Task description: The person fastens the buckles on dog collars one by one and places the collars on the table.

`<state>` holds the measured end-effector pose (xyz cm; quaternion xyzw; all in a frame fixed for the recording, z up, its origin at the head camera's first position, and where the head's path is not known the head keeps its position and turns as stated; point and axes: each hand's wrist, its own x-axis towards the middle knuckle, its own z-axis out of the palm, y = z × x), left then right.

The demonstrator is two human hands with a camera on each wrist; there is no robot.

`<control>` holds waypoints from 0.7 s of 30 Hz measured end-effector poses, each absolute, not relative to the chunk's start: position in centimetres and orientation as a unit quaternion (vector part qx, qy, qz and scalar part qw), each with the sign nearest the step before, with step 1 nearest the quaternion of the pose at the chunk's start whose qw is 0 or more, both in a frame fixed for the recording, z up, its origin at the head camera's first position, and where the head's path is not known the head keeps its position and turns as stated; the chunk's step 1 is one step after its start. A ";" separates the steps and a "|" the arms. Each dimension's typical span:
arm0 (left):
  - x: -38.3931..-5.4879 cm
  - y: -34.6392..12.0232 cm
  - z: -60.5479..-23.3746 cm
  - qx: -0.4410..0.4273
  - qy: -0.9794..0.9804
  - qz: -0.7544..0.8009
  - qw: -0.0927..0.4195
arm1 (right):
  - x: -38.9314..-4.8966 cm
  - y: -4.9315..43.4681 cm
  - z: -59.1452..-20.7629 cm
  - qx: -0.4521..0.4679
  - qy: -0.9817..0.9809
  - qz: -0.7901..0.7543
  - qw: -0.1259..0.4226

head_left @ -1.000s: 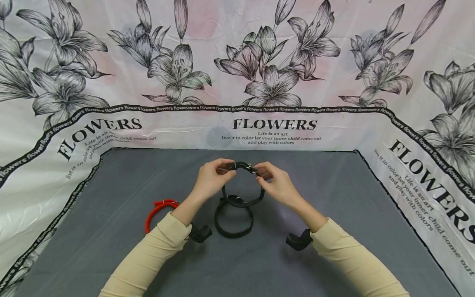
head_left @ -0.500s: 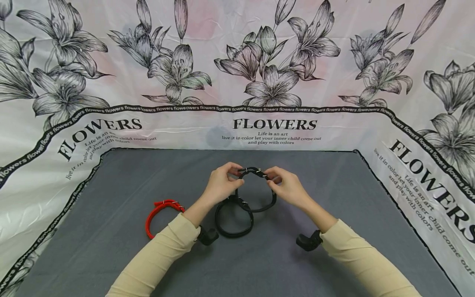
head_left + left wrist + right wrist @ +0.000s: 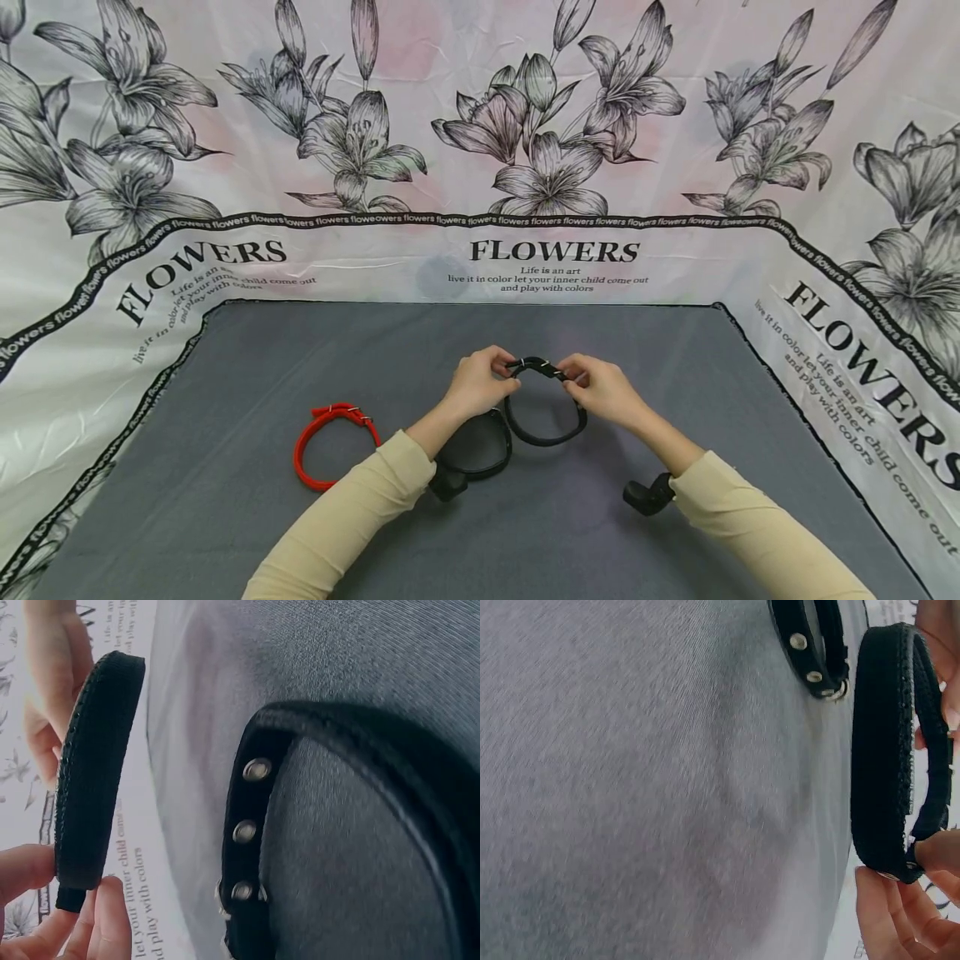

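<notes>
Both hands hold a black buckled pet collar [image 3: 546,441], fastened into a loop, above the grey cloth. My left hand [image 3: 476,385] pinches it at the strap end, left of the buckle. On the other side, near the metal buckle, the thumb and fingers of my right hand [image 3: 606,390] grip the band. The stitched edge of the held collar [image 3: 881,742] shows in the right wrist view. A second black collar [image 3: 244,802] with metal eyelets lies on the cloth, partly hidden behind my left hand and wrist in the head view.
Left of the black collars lies a red buckled collar [image 3: 302,450], its lower right side next to my left sleeve [image 3: 360,508]. The grey cloth [image 3: 247,375] covers the table. Behind it rises a white flower-printed sheet [image 3: 555,183].
Both hands have moved right and toward the person with the held black collar. It no longer overlaps the second black collar in the head view. More of the red collar now shows.
</notes>
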<state>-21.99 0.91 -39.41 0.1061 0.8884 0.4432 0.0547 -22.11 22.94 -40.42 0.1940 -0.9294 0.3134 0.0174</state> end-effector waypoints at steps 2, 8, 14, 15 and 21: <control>-22.1 1.4 -39.6 0.102 0.892 0.436 0.061 | -22.2 23.4 -40.6 0.192 -0.932 0.308 0.012; -22.5 2.9 -39.8 0.102 0.904 0.410 0.070 | -22.3 24.7 -41.0 0.188 -0.938 0.291 0.008; -22.9 4.4 -40.4 0.103 0.918 0.374 0.077 | -22.2 25.8 -41.4 0.195 -0.943 0.269 0.005; -22.9 4.6 -40.5 0.105 0.921 0.366 0.079 | -22.2 26.0 -41.5 0.195 -0.944 0.266 0.003; -22.8 5.9 -40.8 0.120 0.938 0.311 0.097 | -21.7 27.1 -41.7 0.192 -0.946 0.260 -0.023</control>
